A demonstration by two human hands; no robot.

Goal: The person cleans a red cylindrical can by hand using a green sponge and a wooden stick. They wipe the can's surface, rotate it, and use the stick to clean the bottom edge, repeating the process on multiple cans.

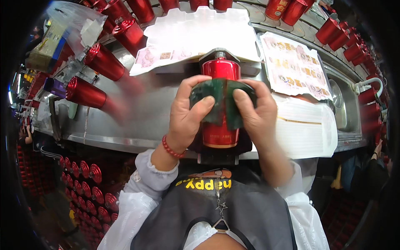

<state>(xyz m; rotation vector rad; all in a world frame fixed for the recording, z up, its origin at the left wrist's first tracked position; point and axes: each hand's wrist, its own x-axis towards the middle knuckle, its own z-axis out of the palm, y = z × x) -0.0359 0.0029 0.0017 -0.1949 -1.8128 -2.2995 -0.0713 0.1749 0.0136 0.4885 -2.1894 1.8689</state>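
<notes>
A glossy red bottle [221, 135] with a clear neck lies in a dark cradle [246, 66] right in front of me, its neck pointing away. My left hand [185, 110] grips a dark green flexible pad [211, 92], thumb on top, and presses it to the bottle's upper left side. In my right hand [260, 110], a second green pad [236, 113] is pinched the same way against the right side. A narrow strip of red shows between the two pads, which cover the bottle's middle. My fingertips behind the pads are partly hidden.
White label sheets [202, 31] lie beyond the cradle, with a printed sticker sheet [296, 66] and a white stack [306, 129] at right. Red bottles [104, 61] line the left and far side. A metal sink [346, 104] is at far right; red-capped rows [85, 189] stand lower left.
</notes>
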